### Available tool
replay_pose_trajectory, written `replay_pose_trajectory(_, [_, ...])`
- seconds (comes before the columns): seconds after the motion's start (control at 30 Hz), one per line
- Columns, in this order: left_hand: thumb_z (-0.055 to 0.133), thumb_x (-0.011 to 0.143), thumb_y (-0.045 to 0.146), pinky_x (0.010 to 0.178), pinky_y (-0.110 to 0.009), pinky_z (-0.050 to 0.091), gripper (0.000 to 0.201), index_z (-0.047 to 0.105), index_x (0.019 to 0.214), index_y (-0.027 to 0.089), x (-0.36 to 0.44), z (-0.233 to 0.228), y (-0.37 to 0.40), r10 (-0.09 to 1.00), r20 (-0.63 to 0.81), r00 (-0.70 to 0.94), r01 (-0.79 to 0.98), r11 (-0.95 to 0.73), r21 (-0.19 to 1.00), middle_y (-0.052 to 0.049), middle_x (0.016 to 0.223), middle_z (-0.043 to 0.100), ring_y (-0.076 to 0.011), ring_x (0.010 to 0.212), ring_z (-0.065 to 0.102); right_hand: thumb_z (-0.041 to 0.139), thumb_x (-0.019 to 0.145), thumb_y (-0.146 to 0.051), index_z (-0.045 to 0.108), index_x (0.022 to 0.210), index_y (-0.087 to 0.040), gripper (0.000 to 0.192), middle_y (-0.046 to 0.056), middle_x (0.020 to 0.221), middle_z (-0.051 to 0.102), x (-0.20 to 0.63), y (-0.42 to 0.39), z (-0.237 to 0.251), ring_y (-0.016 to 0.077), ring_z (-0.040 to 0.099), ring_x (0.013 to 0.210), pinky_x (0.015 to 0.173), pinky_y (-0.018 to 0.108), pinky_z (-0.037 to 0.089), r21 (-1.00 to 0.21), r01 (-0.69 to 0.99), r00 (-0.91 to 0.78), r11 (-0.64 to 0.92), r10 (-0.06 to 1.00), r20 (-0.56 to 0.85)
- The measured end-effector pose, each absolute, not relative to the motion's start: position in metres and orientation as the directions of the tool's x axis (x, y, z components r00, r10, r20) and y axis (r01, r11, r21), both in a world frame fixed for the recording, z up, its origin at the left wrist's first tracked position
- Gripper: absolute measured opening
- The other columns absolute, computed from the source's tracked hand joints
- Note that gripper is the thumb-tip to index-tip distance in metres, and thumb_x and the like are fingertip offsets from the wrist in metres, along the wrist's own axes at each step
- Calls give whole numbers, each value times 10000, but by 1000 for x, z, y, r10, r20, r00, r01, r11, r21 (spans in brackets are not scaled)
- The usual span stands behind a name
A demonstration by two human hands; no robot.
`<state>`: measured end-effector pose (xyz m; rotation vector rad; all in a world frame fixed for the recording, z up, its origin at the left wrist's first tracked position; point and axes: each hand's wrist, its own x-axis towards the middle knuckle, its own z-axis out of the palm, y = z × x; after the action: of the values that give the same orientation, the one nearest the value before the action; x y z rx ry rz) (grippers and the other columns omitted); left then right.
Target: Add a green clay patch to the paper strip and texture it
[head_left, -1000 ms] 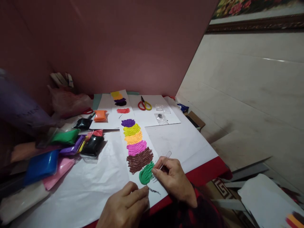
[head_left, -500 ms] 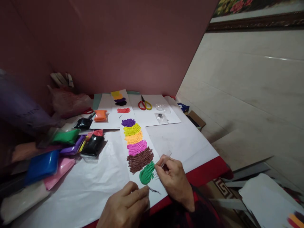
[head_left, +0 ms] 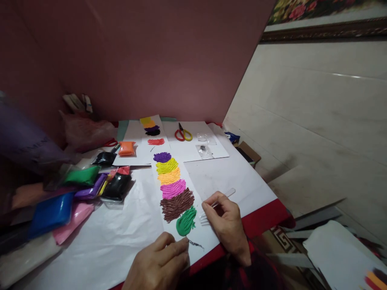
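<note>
Since the earlier frames, right hand (head_left: 225, 219) has drawn back from the green clay patch (head_left: 185, 221); the clear plastic fork (head_left: 213, 206) it holds now lies flatter, tines just right of the patch, not touching it, where before they rested at its edge. Left hand position unchanged.

Head view: right hand fingers closed around the fork, handle sticking out toward the upper right. Left hand (head_left: 159, 264) rests palm down on the paper strip (head_left: 198, 235) at its near end, fingers curled, holding nothing; fingertips just below the green patch. The strip runs away from the person and carries textured clay patches in a row: green nearest, then brown (head_left: 177, 204), pink (head_left: 173, 188), orange, yellow, purple. It lies on white paper covering the table (head_left: 263, 217), red at its edge. Clay packets (head_left: 81, 175) in several colours sit well to the left. Scissors (head_left: 183, 133) lie on a sheet at the far side.
</note>
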<state>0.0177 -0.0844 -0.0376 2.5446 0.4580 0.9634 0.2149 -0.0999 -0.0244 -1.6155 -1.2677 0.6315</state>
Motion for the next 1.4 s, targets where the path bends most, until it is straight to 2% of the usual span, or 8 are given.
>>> replay_pose_trajectory(0.1, [469, 890, 32, 520, -264, 516, 225, 668, 836, 122, 18, -38, -84, 425, 562, 709, 164, -875, 456, -116, 884, 729, -164, 657, 560, 580, 867, -328, 598, 767, -185, 175, -24, 603, 542, 217, -97, -24, 124, 492, 538, 507, 232, 408, -917, 396, 314, -45, 945, 89])
replay_pose_trajectory(0.3, [457, 897, 37, 508, -258, 508, 235, 666, 836, 127, 18, -37, -85, 429, 568, 702, 168, -875, 453, -112, 874, 728, -163, 645, 556, 565, 887, -352, 608, 809, -181, 193, -9, 648, 583, 218, -92, -27, 131, 522, 566, 533, 241, 426, -902, 426, 287, -69, 956, 62])
replay_pose_trajectory(0.77, [471, 894, 36, 511, -261, 508, 222, 659, 827, 134, 18, -38, -84, 429, 554, 713, 168, -872, 459, -102, 882, 726, -160, 648, 552, 576, 881, -335, 606, 787, -180, 183, -5, 662, 592, 218, -93, -25, 131, 539, 577, 543, 231, 439, -902, 432, 322, -17, 937, 137])
replay_pose_trajectory(0.87, [478, 894, 35, 510, -260, 509, 214, 663, 851, 134, 18, -36, -84, 438, 554, 708, 161, -864, 477, -93, 880, 725, -161, 647, 556, 580, 877, -321, 608, 756, -180, 188, -10, 647, 577, 217, -95, -25, 122, 519, 556, 531, 229, 430, -900, 436, 261, 1, 957, 127])
replay_pose_trajectory(1.07, [462, 900, 35, 508, -254, 497, 231, 661, 842, 136, 18, -32, -85, 433, 543, 720, 154, -862, 483, -88, 858, 717, -156, 639, 544, 570, 873, -276, 605, 726, -181, 178, -22, 596, 556, 216, -94, -23, 112, 482, 512, 497, 226, 397, -860, 509, 219, 13, 965, 144])
replay_pose_trajectory(1.4, [453, 898, 29, 510, -270, 494, 236, 655, 836, 135, 18, -35, -86, 442, 539, 717, 170, -860, 480, -97, 892, 724, -170, 652, 537, 527, 888, -227, 591, 725, -176, 182, 28, 697, 654, 214, -91, -28, 132, 570, 565, 531, 222, 422, -780, 625, 221, 26, 953, 208])
